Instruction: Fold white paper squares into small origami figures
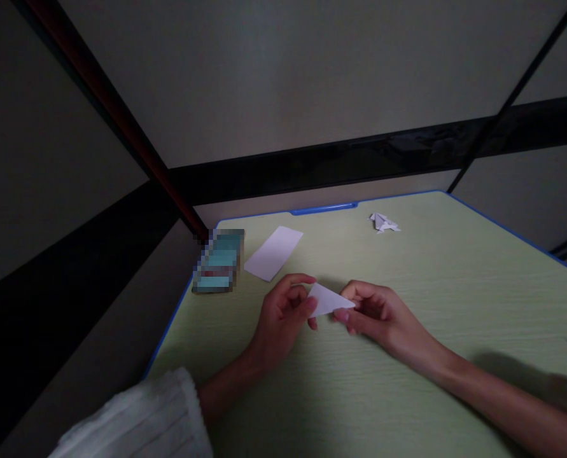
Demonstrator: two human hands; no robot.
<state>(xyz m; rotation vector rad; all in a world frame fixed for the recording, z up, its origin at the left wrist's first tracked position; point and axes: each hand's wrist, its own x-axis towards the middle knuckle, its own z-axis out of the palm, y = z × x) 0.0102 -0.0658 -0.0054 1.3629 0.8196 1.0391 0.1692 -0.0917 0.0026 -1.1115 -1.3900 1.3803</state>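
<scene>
A small white piece of folded paper (328, 301), roughly triangular, is held between both hands above the table. My left hand (286, 312) pinches its wider left end between thumb and fingers. At the pointed right end, my right hand (373, 308) grips the paper with thumb and forefinger. Fingers of both hands curl behind the paper and are partly hidden. Beyond my left hand lies a flat white rectangular sheet of paper (274, 253). Farther off to the right sits a folded paper frog (383, 222).
The pale green wood-grain table (455, 273) has a blue edge. A phone-like object (219, 261), blurred by pixels, lies at the left edge. A blue strip (324, 208) runs along the far edge. Grey panels (312, 76) with a black band rise behind the table.
</scene>
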